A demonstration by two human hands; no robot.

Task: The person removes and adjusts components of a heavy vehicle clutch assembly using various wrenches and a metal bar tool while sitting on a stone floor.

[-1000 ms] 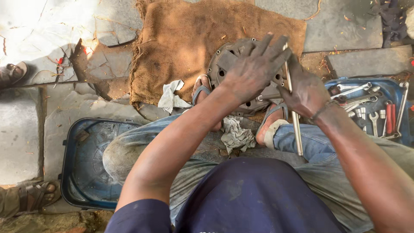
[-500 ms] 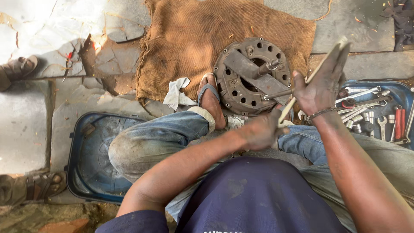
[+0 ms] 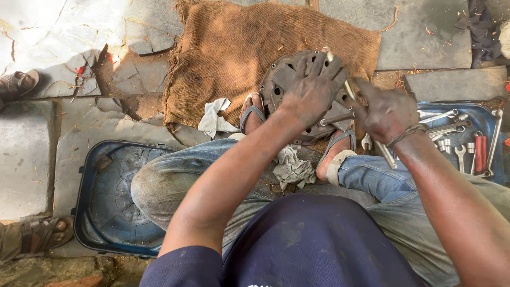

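A round, greasy metal clutch-like plate [image 3: 281, 79] lies on a brown burlap sack [image 3: 234, 48], held between my two sandalled feet. My left hand [image 3: 313, 90] rests flat on top of the plate with fingers spread, hiding most of it. My right hand [image 3: 385, 111] sits at the plate's right edge, closed around a long thin metal rod [image 3: 348, 87] that runs under both hands and sticks out above my left hand. A second tool end [image 3: 387, 157] pokes out below my right wrist.
A blue tray [image 3: 481, 114] at the right holds several wrenches and red-handled pliers. A blue plastic lid [image 3: 109, 196] lies at my left knee. White rags [image 3: 212, 119] lie by my feet. Other people's sandalled feet [image 3: 32, 236] stand at the left edge.
My left hand has come back up from near my knee and lies flat on the plate. My right hand has closed on the rod and dropped to the plate's edge.
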